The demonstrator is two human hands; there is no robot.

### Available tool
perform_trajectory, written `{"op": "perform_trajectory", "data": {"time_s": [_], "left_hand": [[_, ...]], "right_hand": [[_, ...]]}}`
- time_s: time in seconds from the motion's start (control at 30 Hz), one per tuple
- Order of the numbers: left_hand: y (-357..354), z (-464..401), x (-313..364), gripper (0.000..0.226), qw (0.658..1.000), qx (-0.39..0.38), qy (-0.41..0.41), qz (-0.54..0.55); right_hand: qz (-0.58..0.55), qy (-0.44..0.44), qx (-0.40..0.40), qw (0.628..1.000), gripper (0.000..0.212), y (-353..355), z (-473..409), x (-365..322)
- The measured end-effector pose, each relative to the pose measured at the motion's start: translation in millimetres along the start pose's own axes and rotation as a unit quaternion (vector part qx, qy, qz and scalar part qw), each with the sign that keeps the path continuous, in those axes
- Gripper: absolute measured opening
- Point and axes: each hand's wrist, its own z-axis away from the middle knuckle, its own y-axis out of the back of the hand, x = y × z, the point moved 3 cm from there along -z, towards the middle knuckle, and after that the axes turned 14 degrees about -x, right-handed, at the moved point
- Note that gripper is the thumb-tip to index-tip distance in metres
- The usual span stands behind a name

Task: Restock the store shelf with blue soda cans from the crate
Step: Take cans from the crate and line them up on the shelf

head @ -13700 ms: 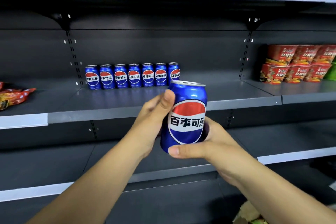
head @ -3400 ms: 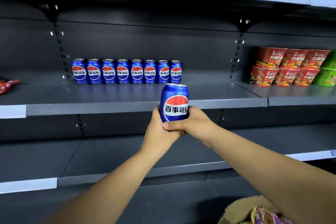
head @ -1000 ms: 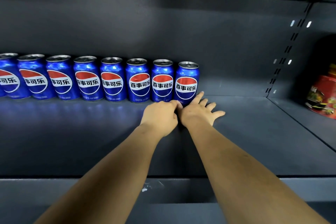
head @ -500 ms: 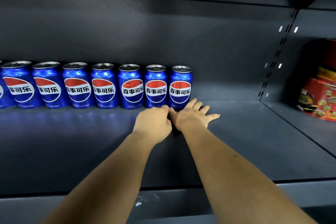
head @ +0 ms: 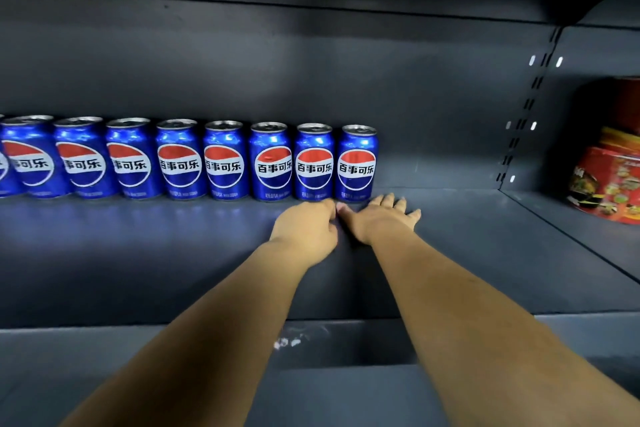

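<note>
Several blue soda cans stand in a row along the back of the grey shelf (head: 467,253). The rightmost can (head: 356,163) stands upright at the end of the row, labels facing me. My left hand (head: 308,229) lies just in front of the last two cans with its fingers curled under and holds nothing. My right hand (head: 381,217) rests flat on the shelf right of it, fingers spread, tips close to the rightmost can's base. Both hands touch each other at the thumbs. The crate is out of view.
Red instant-noodle cups (head: 609,184) stand on the neighbouring shelf section at the right. A slotted upright (head: 533,104) divides the two sections. Bare shelf stretches from the rightmost can to that upright. The shelf's front edge (head: 207,333) crosses below my forearms.
Since 3.4 s ago the can I held in both hands stands at the right end of the row. Over the last second both hands have drawn slightly back from it.
</note>
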Motion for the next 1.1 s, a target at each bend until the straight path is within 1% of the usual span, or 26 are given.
{"op": "perform_trajectory", "data": {"time_s": [0.1,0.17,0.27,0.37,0.47,0.6,0.7,0.87,1.0,1.07,1.1], "left_hand": [[4.7,17.4,-9.1,0.022,0.998,-0.022,0.008,0.063],[10.0,34.3,-12.4,0.022,0.997,-0.036,0.007,0.064],[15.4,58.6,-18.4,0.021,0.997,-0.052,0.027,0.042],[21.8,82.1,-20.7,0.015,0.997,-0.064,0.051,0.001],[32.6,108.9,-15.1,0.014,0.997,-0.054,0.045,-0.045],[49.9,146.5,-5.0,0.02,0.996,-0.018,0.029,-0.077],[58.7,175.9,2.8,0.02,0.996,-0.011,0.017,-0.091],[52.7,220.0,10.7,0.015,0.994,-0.022,-0.006,-0.104],[35.2,251.2,8.1,0.027,0.991,-0.02,-0.014,-0.132],[23.9,266.8,1.4,0.028,0.99,-0.032,-0.019,-0.135],[19.6,273.7,-2.1,0.027,0.99,-0.038,-0.024,-0.132]], "right_hand": [[0.007,0.015,-0.008,1.0,0.085,-7.5,18.4,6.8],[0.008,0.022,-0.017,1.0,0.082,-12.8,32.6,11.3],[0.015,0.026,-0.016,0.999,0.073,-15.9,57.7,14.8],[0.024,0.024,0.012,0.999,0.054,-16.8,91.4,13.6],[0.027,0.046,0.033,0.998,0.038,-18.2,129.4,8.1],[0.039,0.085,0.068,0.993,0.031,-19.8,184.1,-0.2],[0.05,0.096,0.08,0.991,0.028,-29.9,224.2,-5.8],[0.026,0.113,0.069,0.991,0.028,-57.4,271.1,-20.7],[0.031,0.132,0.049,0.99,0.025,-83.9,299.0,-32.0],[0.033,0.137,0.037,0.989,0.019,-99.3,311.4,-35.3],[0.037,0.14,0.031,0.989,0.013,-106.2,315.6,-35.6]]}}
